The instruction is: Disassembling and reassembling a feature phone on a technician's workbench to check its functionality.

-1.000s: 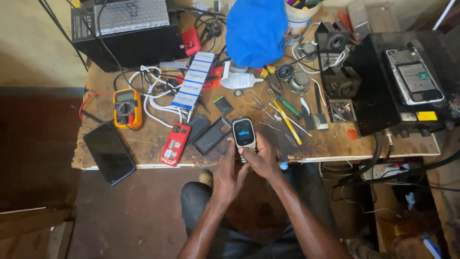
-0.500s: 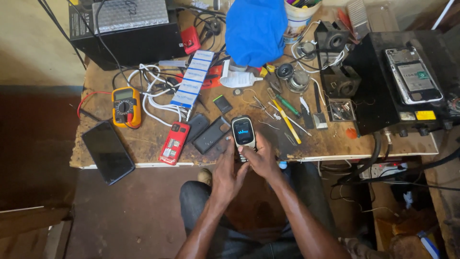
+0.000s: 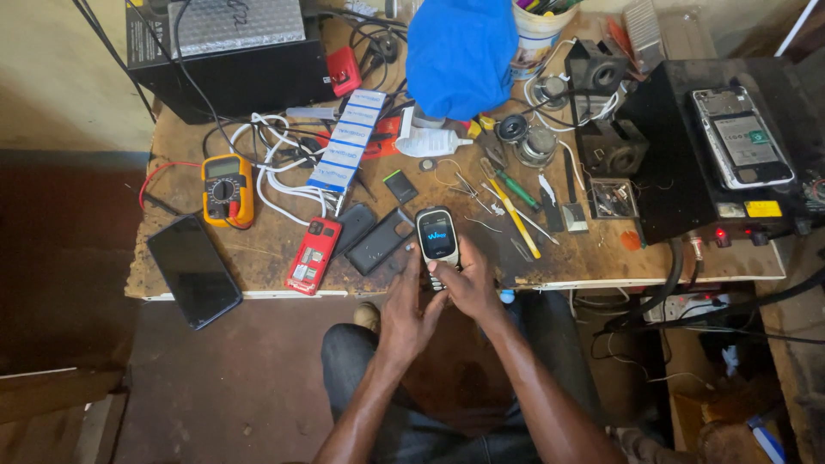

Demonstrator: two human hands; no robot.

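- Both hands meet at the near edge of a cluttered wooden workbench [image 3: 258,266]. The left hand [image 3: 411,311] cups the lower part of a small keypad phone [image 3: 436,238] from the side, fingers curled up against it; the right hand [image 3: 468,283] grips the bottom end, thumb lying across the keys.
- Compared with half a second ago, the hands and phone have hardly moved; the phone stays upright in the same grip, just over the bench edge.
- The phone is pale silver-grey with rounded corners. Its small screen is lit, showing a dark background with a light-blue mark. The keypad is mostly hidden by the right thumb.
- Just left of the phone lie two dark phone covers [image 3: 371,236] and a red phone [image 3: 313,255], face up.
- Further left sit a yellow multimeter [image 3: 227,189] with a round dial and a black smartphone [image 3: 193,270] overhanging the bench edge.
- A row of white and blue flat packs [image 3: 348,142] runs diagonally behind them, over tangled white cables.
- A blue cloth [image 3: 460,53] covers something at the back centre.
- On the right, a black box [image 3: 679,163] carries an opened phone [image 3: 741,137] with a white label and a small yellow sticker [image 3: 763,209] on its front edge.
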